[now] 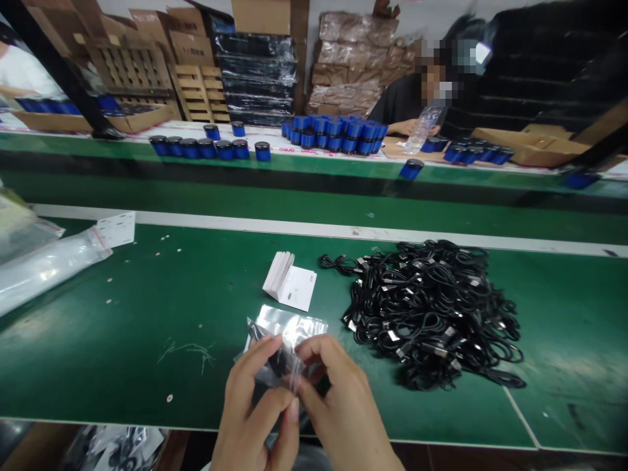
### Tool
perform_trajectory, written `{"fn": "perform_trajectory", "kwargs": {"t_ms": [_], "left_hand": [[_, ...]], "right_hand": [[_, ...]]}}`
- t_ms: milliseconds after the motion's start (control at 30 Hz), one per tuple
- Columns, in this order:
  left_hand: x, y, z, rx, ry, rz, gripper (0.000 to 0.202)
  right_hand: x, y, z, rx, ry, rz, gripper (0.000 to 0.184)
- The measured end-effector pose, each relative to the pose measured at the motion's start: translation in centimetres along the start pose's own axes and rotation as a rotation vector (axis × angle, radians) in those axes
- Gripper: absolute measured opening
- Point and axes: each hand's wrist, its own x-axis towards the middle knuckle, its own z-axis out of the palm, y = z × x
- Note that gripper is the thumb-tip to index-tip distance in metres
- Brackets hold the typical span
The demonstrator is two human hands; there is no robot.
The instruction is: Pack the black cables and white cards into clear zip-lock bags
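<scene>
Between my two hands is a small clear plastic bag (265, 374) with something dark, apparently a black cable, inside. My left hand (258, 405) grips its left side, fingers bent around it. The fingers of my right hand (338, 399) pinch the bag's right edge near its opening. Just beyond them, more clear bags (292, 324) lie flat on the green table. Behind those sits a stack of white cards (279, 275), partly fanned on edge. To the right of my right hand is a large heap of coiled black USB cables (426, 314).
Large plastic packages (53, 265) lie at the table's left. A raised shelf (314, 163) across the back holds several blue containers with black lids (338, 134). A person (412, 98) sits behind it near a clear bottle (422, 131). Filled bags (118, 448) are below the front edge, left.
</scene>
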Motion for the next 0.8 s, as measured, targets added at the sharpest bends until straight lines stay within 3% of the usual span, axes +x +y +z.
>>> {"fn": "perform_trajectory", "kwargs": {"t_ms": [67, 167, 233, 267, 333, 367, 467, 533, 600, 700, 800], "left_hand": [[-0.2, -0.1, 0.1, -0.021, -0.013, -0.016, 0.022], [0.2, -0.8, -0.3, 0.007, -0.067, 0.043, 0.017], [1.0, -1.6, -1.1, 0.035, -0.159, 0.072, 0.007], [1.5, -2.0, -1.5, 0.044, -0.226, 0.054, 0.021], [2.6, -2.7, -2.4, 0.042, -0.383, -0.028, 0.047], [3.2, -2.9, -2.8, 0.031, -0.458, -0.094, 0.05], [4.8, -3.1, -3.8, -0.036, -0.604, -0.323, 0.029], [5.3, -3.1, -4.1, -0.083, -0.61, -0.452, 0.017], [5.4, -3.2, -4.3, -0.156, -0.542, -0.557, 0.022], [5.1, -3.3, -4.2, -0.33, -0.46, -0.642, 0.025], [4.9, -2.9, -3.8, -0.478, -0.46, -0.622, 0.025]], "right_hand": [[0.3, 0.1, 0.0, 0.017, -0.067, 0.023, 0.035], [0.8, 0.1, -0.5, 0.047, -0.173, 0.055, 0.014], [1.1, 0.0, -1.0, 0.038, -0.221, 0.029, 0.018], [1.2, -0.1, -1.3, 0.031, -0.237, 0.002, 0.02], [1.3, -0.3, -1.6, 0.025, -0.271, -0.061, 0.025], [1.2, -0.4, -1.7, 0.03, -0.287, -0.083, 0.028], [0.9, -0.1, -1.8, 0.098, -0.243, -0.087, 0.031], [0.6, 0.2, -1.7, 0.152, -0.132, -0.075, 0.028], [0.2, 0.5, -1.7, 0.178, -0.059, -0.062, 0.026], [0.0, 0.5, -1.4, 0.203, -0.11, -0.031, 0.033], [0.2, 0.2, -1.0, 0.223, -0.114, -0.027, 0.005]]}}
